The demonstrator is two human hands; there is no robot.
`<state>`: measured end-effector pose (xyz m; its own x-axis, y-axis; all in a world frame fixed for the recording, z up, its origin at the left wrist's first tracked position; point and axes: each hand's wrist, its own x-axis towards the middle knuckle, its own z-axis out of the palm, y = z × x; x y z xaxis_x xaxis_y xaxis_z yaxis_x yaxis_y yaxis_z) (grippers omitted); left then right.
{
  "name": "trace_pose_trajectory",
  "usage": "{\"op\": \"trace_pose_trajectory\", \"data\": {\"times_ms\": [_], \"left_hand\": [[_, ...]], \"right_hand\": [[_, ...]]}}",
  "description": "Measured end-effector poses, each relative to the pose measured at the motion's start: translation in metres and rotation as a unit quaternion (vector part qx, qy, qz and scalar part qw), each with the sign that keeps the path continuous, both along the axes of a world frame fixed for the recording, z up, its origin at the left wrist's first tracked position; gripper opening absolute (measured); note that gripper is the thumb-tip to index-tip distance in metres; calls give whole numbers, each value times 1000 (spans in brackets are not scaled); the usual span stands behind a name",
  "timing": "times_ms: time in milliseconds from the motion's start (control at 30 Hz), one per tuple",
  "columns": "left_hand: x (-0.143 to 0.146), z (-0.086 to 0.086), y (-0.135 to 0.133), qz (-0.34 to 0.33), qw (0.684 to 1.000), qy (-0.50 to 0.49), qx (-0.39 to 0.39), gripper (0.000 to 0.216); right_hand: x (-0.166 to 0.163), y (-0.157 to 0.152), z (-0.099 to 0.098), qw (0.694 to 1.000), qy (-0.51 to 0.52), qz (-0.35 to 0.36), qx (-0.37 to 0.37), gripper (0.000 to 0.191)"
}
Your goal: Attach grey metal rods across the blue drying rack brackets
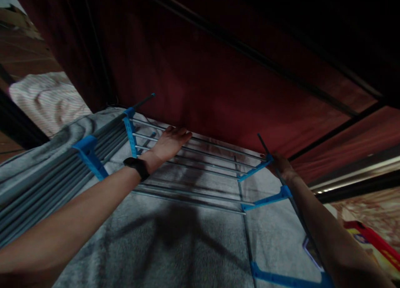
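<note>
A rack of thin grey metal tubes (200, 195) with blue plastic end brackets (265, 202) fills the middle of the view. My left hand (175, 141), a dark band at its wrist, lies across the tubes of the far tier, its fingers bent over the farthest tube. At that tier's right end, my right hand (281, 165) is closed around the blue corner and upright tube; most of its fingers are hidden behind them. Further tubes (62, 175) with blue brackets run close together on the left, beside my left forearm.
Grey fuzzy blanket (150, 246) lies beneath the rack. Dark red fabric (200, 71) with dark bars rises just beyond it. A striped cloth (53, 98) is at far left. A red and yellow package (371, 242) and a purple-edged object (311, 252) lie at lower right.
</note>
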<state>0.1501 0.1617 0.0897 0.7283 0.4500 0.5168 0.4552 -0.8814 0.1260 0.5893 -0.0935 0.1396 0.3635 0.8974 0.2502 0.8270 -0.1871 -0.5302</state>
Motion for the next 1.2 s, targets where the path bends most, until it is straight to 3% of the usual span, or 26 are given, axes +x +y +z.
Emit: {"op": "trace_pose_trajectory", "data": {"times_ms": [67, 167, 300, 600, 1200], "left_hand": [[-2, 1, 0, 3, 1000, -5, -11, 43], [-4, 3, 0, 13, 1000, -15, -18, 44], [-6, 4, -1, 18, 1000, 4, 1, 43], [-12, 18, -10, 33, 996, 68, 53, 45], [-15, 12, -5, 34, 996, 58, 57, 48]], "right_hand": [[-7, 9, -8, 990, 132, -44, 12, 52], [-12, 16, -13, 934, 332, -125, 44, 39], [-8, 17, -17, 884, 433, -153, 82, 23], [-5, 20, -21, 842, 497, -194, 81, 20], [-23, 26, -13, 842, 504, -182, 58, 25]]}}
